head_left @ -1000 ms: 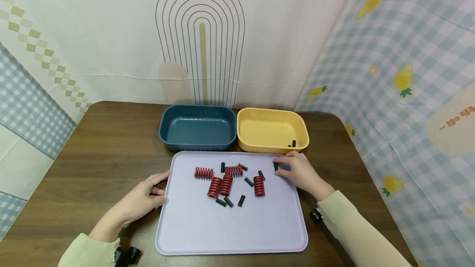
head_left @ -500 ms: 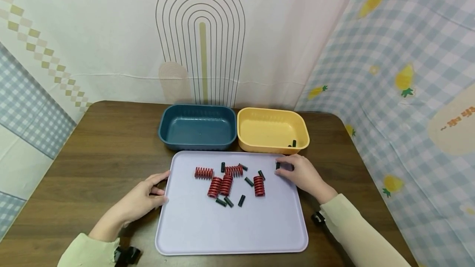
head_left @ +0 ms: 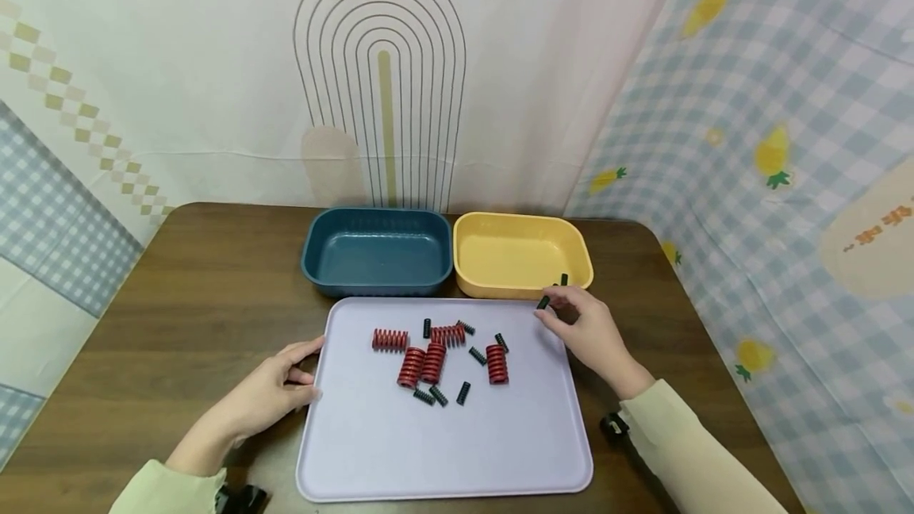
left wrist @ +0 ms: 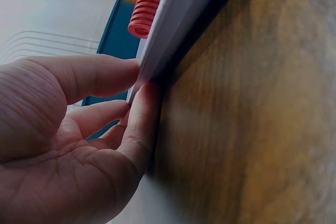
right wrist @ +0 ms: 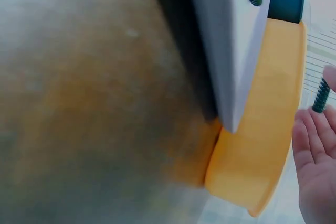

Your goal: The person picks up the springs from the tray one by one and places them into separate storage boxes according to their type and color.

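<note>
In the head view, my right hand (head_left: 591, 333) pinches a small dark green spring (head_left: 543, 303) between thumb and fingers, over the tray's far right corner just in front of the yellow bin (head_left: 520, 292). The right wrist view shows that green spring (right wrist: 321, 96) at the fingertips. My left hand (head_left: 267, 389) rests with thumb and fingers touching the left rim of the pale lilac tray (head_left: 443, 450); the left wrist view shows the left hand (left wrist: 89, 129) against this edge. On the tray lie several thick red springs (head_left: 496, 364) and several small green springs (head_left: 463, 393).
A dark blue bin (head_left: 378, 290) stands beside the yellow one behind the tray. Small dark green springs (head_left: 564, 280) lie in the yellow bin's front right corner. Brown wooden table (head_left: 178, 284) surrounds the tray, with patterned cloth (head_left: 514, 78) behind.
My right hand has lifted the small green spring and moved it slightly right, toward the yellow bin, tilting it. The left hand keeps its place on the rim. The head view has shifted slightly.
</note>
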### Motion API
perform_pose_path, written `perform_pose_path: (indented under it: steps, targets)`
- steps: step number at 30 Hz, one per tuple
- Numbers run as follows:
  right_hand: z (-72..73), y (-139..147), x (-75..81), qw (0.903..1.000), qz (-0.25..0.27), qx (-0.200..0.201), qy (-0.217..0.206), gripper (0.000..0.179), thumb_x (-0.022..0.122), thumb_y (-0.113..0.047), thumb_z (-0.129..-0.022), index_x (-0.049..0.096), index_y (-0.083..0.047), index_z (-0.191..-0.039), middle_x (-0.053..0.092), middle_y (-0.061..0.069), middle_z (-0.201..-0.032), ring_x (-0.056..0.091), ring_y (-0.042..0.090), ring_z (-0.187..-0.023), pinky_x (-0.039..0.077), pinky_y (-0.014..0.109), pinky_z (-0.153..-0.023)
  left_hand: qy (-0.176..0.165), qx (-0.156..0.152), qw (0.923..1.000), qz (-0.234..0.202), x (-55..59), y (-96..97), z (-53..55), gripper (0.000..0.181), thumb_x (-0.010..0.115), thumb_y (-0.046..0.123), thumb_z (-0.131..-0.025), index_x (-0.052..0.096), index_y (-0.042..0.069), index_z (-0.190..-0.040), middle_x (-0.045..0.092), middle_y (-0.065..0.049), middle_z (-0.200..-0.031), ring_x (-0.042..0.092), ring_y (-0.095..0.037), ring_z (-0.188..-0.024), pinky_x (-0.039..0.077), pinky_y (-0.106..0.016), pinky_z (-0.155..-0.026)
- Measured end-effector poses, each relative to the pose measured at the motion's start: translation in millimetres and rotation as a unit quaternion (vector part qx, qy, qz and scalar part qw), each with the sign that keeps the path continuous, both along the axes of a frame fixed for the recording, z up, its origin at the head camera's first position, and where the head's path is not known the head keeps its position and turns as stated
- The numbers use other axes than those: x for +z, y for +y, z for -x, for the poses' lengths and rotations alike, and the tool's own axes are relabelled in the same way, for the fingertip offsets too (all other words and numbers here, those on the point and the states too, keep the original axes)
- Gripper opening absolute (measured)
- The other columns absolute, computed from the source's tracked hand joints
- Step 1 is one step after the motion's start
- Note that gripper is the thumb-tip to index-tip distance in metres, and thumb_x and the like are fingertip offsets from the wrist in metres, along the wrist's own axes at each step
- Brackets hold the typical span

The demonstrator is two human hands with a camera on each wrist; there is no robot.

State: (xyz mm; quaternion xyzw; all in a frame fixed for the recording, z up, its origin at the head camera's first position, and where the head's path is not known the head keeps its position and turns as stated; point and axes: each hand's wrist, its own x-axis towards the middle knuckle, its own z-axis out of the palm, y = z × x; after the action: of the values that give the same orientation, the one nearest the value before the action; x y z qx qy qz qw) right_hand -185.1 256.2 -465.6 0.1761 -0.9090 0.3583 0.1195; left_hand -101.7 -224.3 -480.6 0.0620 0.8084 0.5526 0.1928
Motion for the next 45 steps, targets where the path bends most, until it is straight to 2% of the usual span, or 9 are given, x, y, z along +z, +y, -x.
perform_pose_path:
  steps: [6, 12, 17, 23, 30, 34, 45]
  targets:
    - [9.5, -3.2, 4.8, 0.9987, 0.025, -0.023, 0.039, 0.036, 0.075, -0.024, -0.086, 0.067, -0.004, -0.115, 0.064, 0.002, -0.102, 0.060, 0.023, -0.093, 0.050, 0.044, -0.078, -0.001, 0.002, 0.9999, -0.011, -1.1, -0.3, -1.8, 0.075, 0.070, 0.001, -0.086, 0.032, 0.004, -0.150, 0.034, -0.018, -0.144, 0.052, -0.027, -0.100, 0.051, -0.027, -0.072]
    - [21.6, -4.2, 8.4, 0.9974, 0.037, -0.047, 0.039, 0.036, 0.073, -0.025, -0.088, 0.066, -0.004, -0.116, 0.064, 0.007, -0.106, 0.060, 0.026, -0.096, 0.050, 0.048, -0.079, -0.004, 0.002, 0.9999, -0.010, -0.3, 2.4, -1.4, 0.074, 0.069, 0.001, -0.086, 0.033, 0.006, -0.151, 0.034, -0.017, -0.144, 0.052, -0.027, -0.099, 0.051, -0.026, -0.072]
    - [33.1, -7.8, 11.1, 0.9970, 0.040, -0.060, 0.028, 0.038, 0.072, -0.025, -0.089, 0.066, 0.000, -0.116, 0.064, 0.012, -0.106, 0.060, 0.029, -0.095, 0.049, 0.049, -0.083, -0.005, -0.005, 1.0000, -0.004, 0.8, 5.4, -1.1, 0.074, 0.069, 0.001, -0.087, 0.032, 0.005, -0.151, 0.034, -0.018, -0.145, 0.052, -0.026, -0.099, 0.051, -0.027, -0.072]
    - [44.6, -16.7, 12.8, 0.9972, 0.023, -0.072, -0.004, 0.040, 0.070, -0.028, -0.090, 0.064, 0.000, -0.118, 0.063, 0.013, -0.109, 0.060, 0.029, -0.098, 0.048, 0.047, -0.087, -0.002, 0.003, 1.0000, 0.006, 2.7, 6.1, 0.6, 0.073, 0.069, 0.001, -0.086, 0.034, 0.006, -0.150, 0.035, -0.016, -0.144, 0.052, -0.026, -0.099, 0.050, -0.026, -0.074]
    - [49.0, -19.8, 10.6, 0.9953, 0.003, -0.091, -0.034, 0.043, 0.068, -0.030, -0.092, 0.062, -0.001, -0.122, 0.061, 0.015, -0.114, 0.057, 0.031, -0.103, 0.047, 0.048, -0.088, 0.008, 0.003, 0.9999, 0.015, 4.1, 7.7, -1.5, 0.073, 0.069, -0.001, -0.085, 0.035, 0.005, -0.149, 0.037, -0.017, -0.142, 0.053, -0.025, -0.096, 0.051, -0.026, -0.072]
    - [50.7, -20.1, 10.4, 0.9946, -0.001, -0.094, -0.045, 0.045, 0.067, -0.031, -0.092, 0.061, 0.000, -0.124, 0.060, 0.017, -0.117, 0.056, 0.033, -0.105, 0.046, 0.049, -0.088, 0.002, 0.007, 0.9999, 0.015, 4.2, 7.5, -2.8, 0.073, 0.069, -0.002, -0.085, 0.035, 0.005, -0.149, 0.038, -0.017, -0.141, 0.053, -0.025, -0.096, 0.051, -0.026, -0.072]
    - [55.1, -26.4, 13.6, 0.9943, -0.002, -0.093, -0.052, 0.044, 0.068, -0.030, -0.092, 0.061, 0.000, -0.123, 0.061, 0.016, -0.116, 0.056, 0.032, -0.105, 0.047, 0.050, -0.087, 0.004, 0.010, 0.9999, 0.003, 3.8, 3.3, -2.0, 0.074, 0.069, -0.003, -0.084, 0.035, 0.004, -0.149, 0.037, -0.018, -0.142, 0.054, -0.026, -0.095, 0.051, -0.026, -0.071]
